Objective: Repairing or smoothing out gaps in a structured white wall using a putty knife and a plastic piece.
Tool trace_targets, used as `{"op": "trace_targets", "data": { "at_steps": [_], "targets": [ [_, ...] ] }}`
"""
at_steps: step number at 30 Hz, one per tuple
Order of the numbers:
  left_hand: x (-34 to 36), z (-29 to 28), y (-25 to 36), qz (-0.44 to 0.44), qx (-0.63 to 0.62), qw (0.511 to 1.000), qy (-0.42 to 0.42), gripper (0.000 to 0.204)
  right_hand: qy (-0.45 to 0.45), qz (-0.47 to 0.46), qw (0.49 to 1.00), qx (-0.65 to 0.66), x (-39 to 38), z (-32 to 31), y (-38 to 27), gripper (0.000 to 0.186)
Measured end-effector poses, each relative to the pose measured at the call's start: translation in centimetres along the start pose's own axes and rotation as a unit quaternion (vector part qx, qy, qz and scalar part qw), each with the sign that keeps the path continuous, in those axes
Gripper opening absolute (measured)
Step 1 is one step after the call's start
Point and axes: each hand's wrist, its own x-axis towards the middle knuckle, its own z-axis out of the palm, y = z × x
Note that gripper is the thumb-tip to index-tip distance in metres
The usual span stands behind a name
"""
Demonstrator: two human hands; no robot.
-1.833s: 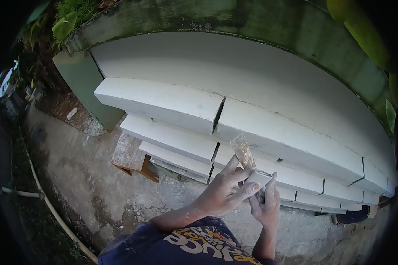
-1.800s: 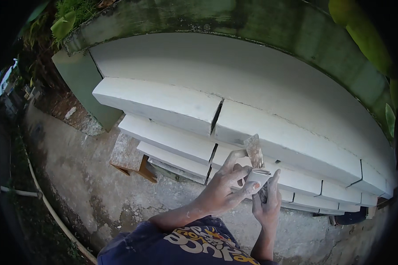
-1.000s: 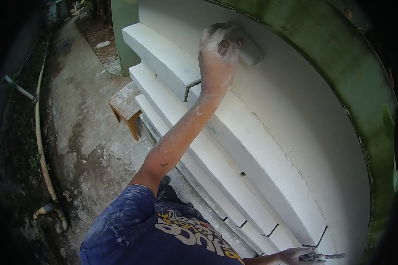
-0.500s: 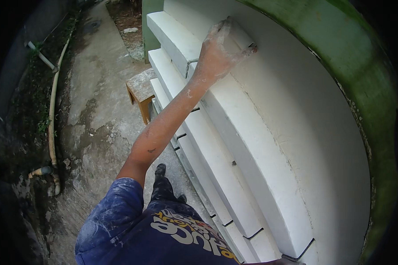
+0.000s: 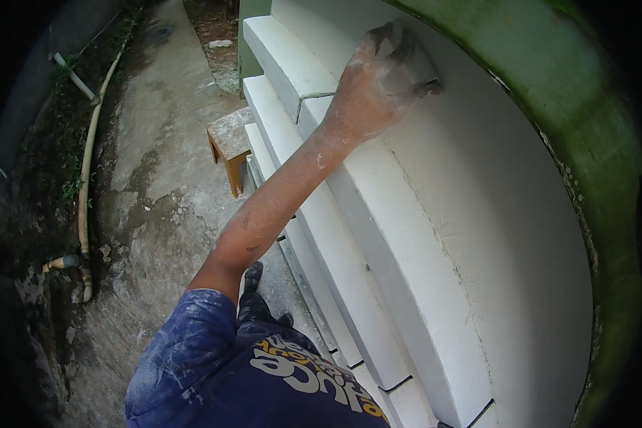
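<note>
There it was: a broad, smooth white wall [image 5: 528,235] curved down the right side, bordered by a weathered green curved band [image 5: 617,164] with a chipped, flaking inner edge. Below the wall's face ran a white stepped moulding [image 5: 399,235], ledge after long ledge, dark joints cutting across it and a thin, rough crack line tracing the seam with the wall. And up high, the dust-whitened bare left hand [image 5: 374,85] was right at the surface, its grip closed around a flat grey pad [image 5: 421,70] that appeared to lie against the wall above the top ledge! The right hand was out of view, so its grip could not be told.

Down on the ground, stained grey concrete paving [image 5: 146,171] stretched away at the left, patchy and damp-looking. A small brown stool [image 5: 230,132] (its top smeared with white) stood just beside the moulding's far end. Farther left, a long pale plastic pipe [image 5: 88,157] ran along a strip of dark greenery [image 5: 68,135]. Below the outstretched arm came a navy printed T-shirt [image 5: 192,342], powdered white at the sleeve, and dark footwear [image 5: 252,276] on the paving.
</note>
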Motion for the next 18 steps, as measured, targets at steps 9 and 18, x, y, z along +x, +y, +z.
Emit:
{"op": "trace_targets", "data": {
  "at_steps": [9,18],
  "targets": [
    [-1.4,1.1,1.0,-0.014,0.032,0.999,0.033,0.051,-0.030,-0.001,0.999,0.036,-0.4,-1.3,1.5,0.072],
    [4.7,-2.2,-4.8,-0.222,-0.095,0.970,-0.029,0.045,-0.057,0.005,0.995,0.078,-0.8,-2.9,2.2,0.073]
  ]
}}
